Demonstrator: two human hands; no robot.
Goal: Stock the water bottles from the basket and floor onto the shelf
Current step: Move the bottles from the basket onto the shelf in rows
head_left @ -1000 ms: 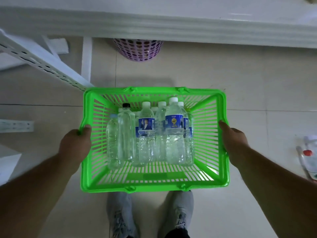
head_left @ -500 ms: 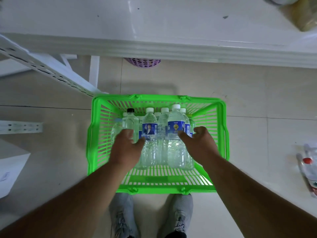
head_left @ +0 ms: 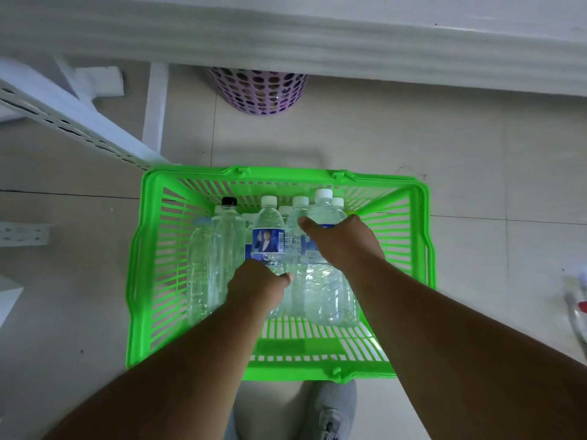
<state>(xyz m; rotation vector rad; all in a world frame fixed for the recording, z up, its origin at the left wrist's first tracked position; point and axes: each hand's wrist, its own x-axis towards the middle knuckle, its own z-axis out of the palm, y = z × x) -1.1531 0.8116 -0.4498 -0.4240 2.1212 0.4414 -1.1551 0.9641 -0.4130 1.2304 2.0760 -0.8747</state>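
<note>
A bright green plastic basket (head_left: pixel 149 281) stands on the tiled floor at my feet. Several clear water bottles stand packed inside it, most with white caps, one with a black cap (head_left: pixel 229 201). My left hand (head_left: pixel 257 285) wraps the lower body of a blue-labelled bottle (head_left: pixel 268 227) near the middle. My right hand (head_left: pixel 340 239) closes around the tall white-capped bottle (head_left: pixel 323 204) at the right of the group, covering its blue label. The white shelf edge (head_left: pixel 317 42) runs across the top of the view.
A purple perforated bin (head_left: pixel 257 90) sits under the shelf. A white perforated upright (head_left: pixel 73 122) slants in from the left, with another rail piece (head_left: pixel 22 233) lying on the floor. At the right edge lies a red-capped bottle (head_left: pixel 579 308). My grey shoe (head_left: pixel 330 411) shows below the basket.
Both hands left the basket's side rims and reached in among the bottles. The left hand has slid lower and toward the middle bottle; the right has moved up onto the tall bottle.
</note>
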